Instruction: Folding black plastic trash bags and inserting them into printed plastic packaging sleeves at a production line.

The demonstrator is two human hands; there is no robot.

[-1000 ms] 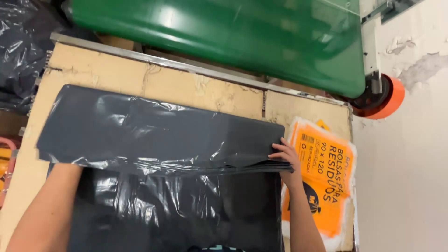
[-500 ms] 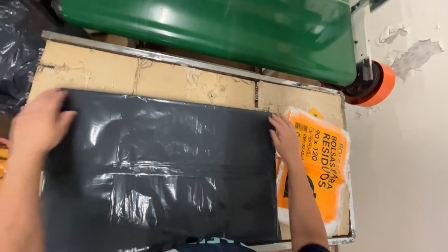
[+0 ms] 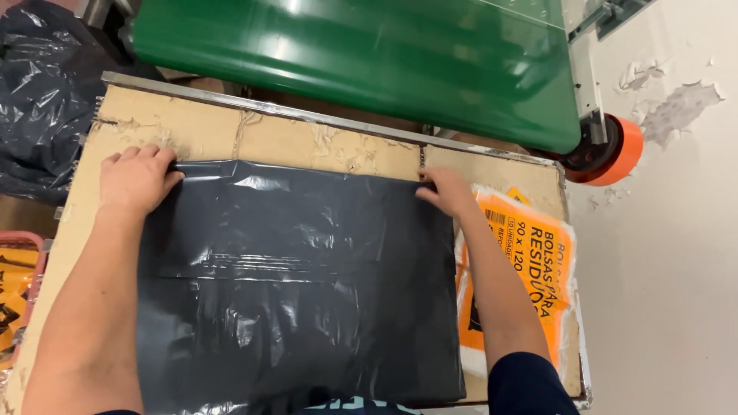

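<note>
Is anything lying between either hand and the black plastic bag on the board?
Nothing visible does. The left hand rests on the far left corner of the black bag, the right hand on its far right corner, both directly touching it.

Black plastic bag (image 3: 300,284) near edge cut off by frame bottom; orange package (image 3: 530,269) partly under right forearm.

Counter (image 3: 307,142): worn cardboard-coloured top, surface torn in patches, metal edging along far and right sides. Black plastic bag (image 3: 300,284) spread flat across middle, folded. Orange printed packet (image 3: 530,269) flat at right edge, partly under bag.
</note>
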